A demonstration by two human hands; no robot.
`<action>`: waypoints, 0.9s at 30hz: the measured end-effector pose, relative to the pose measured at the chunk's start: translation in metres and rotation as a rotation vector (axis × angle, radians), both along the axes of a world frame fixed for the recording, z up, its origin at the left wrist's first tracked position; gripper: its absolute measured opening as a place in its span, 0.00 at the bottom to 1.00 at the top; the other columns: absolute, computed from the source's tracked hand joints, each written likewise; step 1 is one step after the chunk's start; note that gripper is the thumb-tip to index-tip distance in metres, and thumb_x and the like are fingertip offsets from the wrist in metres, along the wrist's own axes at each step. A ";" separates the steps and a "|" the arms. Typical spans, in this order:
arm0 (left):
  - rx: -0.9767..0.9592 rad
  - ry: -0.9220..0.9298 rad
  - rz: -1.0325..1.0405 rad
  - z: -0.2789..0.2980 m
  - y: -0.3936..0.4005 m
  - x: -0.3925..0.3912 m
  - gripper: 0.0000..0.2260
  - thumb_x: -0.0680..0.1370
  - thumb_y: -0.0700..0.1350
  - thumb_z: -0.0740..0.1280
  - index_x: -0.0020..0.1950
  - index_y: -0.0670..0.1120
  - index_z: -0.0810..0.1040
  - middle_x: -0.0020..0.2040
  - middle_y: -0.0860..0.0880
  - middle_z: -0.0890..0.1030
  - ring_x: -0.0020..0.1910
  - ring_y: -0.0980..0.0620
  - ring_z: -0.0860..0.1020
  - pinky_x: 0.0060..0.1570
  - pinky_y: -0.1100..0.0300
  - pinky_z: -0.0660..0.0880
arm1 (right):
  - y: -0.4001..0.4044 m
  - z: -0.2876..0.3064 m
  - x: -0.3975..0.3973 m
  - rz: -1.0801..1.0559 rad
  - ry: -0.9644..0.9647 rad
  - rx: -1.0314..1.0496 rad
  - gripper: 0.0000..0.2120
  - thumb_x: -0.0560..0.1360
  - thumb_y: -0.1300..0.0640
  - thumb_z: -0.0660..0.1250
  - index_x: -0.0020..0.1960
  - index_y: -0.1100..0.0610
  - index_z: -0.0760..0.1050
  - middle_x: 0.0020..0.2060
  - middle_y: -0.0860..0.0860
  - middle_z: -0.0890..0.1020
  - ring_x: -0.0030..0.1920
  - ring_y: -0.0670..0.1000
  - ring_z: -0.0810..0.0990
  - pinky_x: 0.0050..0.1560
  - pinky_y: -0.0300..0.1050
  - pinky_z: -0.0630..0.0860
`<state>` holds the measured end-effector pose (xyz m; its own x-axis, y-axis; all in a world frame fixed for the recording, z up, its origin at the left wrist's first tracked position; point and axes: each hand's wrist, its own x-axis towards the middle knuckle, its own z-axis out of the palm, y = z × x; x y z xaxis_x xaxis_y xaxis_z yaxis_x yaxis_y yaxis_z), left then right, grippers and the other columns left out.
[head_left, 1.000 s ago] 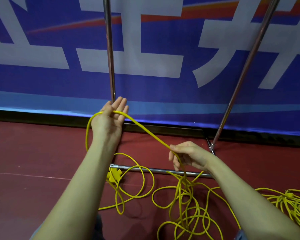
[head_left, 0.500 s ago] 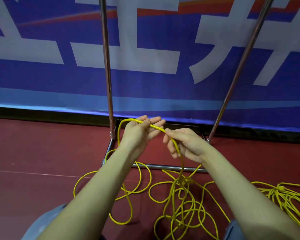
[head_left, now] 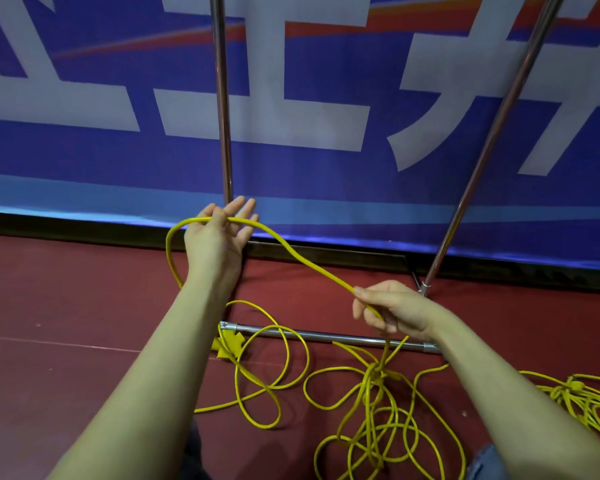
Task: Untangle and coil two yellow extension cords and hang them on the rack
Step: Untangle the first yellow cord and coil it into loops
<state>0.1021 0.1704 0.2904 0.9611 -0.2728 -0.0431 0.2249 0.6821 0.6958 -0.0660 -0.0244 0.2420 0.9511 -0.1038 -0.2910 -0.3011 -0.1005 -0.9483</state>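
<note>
We see a thin, glossy yellow extension cord (head_left: 302,261) draped over the left hand's (head_left: 219,237) relaxed fingers (head_left: 245,209), pinched by the right hand (head_left: 392,310), knotted loops below.

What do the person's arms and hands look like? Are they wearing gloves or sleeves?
No gloves and no sleeves show. Both forearms are bare from the bottom edge of the picture up to the wrists. The left hand and the right hand are bare too, with no rings, watch or bracelet to be seen.
</note>
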 end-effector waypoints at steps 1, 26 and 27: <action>0.009 0.032 -0.047 -0.001 -0.002 0.000 0.10 0.83 0.38 0.53 0.62 0.35 0.63 0.53 0.38 0.78 0.51 0.44 0.81 0.47 0.52 0.80 | 0.003 0.000 0.002 -0.030 -0.019 0.002 0.18 0.73 0.48 0.60 0.37 0.63 0.74 0.18 0.51 0.69 0.16 0.44 0.60 0.21 0.35 0.58; -0.039 0.084 -0.031 -0.011 -0.023 -0.017 0.16 0.79 0.30 0.59 0.67 0.35 0.65 0.53 0.37 0.78 0.46 0.45 0.83 0.46 0.56 0.81 | 0.004 -0.011 0.012 -0.034 -0.033 0.113 0.13 0.72 0.54 0.63 0.41 0.65 0.76 0.27 0.55 0.78 0.27 0.52 0.76 0.34 0.40 0.74; -0.039 0.074 -0.019 -0.010 -0.025 -0.017 0.16 0.79 0.30 0.59 0.67 0.35 0.65 0.53 0.37 0.79 0.46 0.45 0.83 0.46 0.56 0.81 | 0.005 -0.011 0.013 -0.047 -0.042 0.130 0.13 0.72 0.54 0.63 0.41 0.65 0.76 0.26 0.55 0.77 0.27 0.51 0.75 0.32 0.40 0.74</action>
